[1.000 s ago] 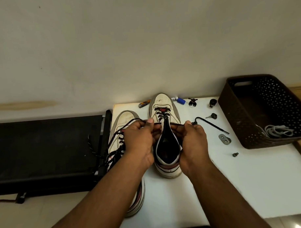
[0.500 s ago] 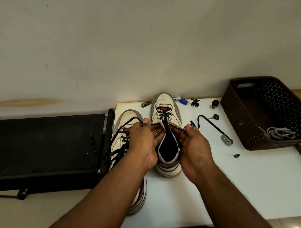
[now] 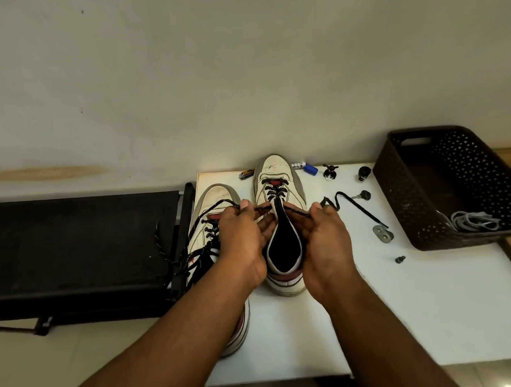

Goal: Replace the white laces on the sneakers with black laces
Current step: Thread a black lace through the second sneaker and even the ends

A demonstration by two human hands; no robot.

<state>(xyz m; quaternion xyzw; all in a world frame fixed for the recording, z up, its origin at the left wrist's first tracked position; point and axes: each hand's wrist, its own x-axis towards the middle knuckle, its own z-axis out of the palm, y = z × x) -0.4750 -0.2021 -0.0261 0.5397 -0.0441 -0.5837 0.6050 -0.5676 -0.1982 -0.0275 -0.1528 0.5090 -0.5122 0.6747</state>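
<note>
Versus the frame half a second earlier: both hands sitting slightly wider apart on the right sneaker, black lace end trailing further toward 3 o'clock across the white table. Left hand pinching one lace end between thumb and forefinger at the shoe's 9 o'clock; right hand pinching the other at 3 o'clock, palms cupping the collar. Left sneaker lying just beside at 9 o'clock, loosely laced black; white laces resting in the brown basket at 3 o'clock.
</note>
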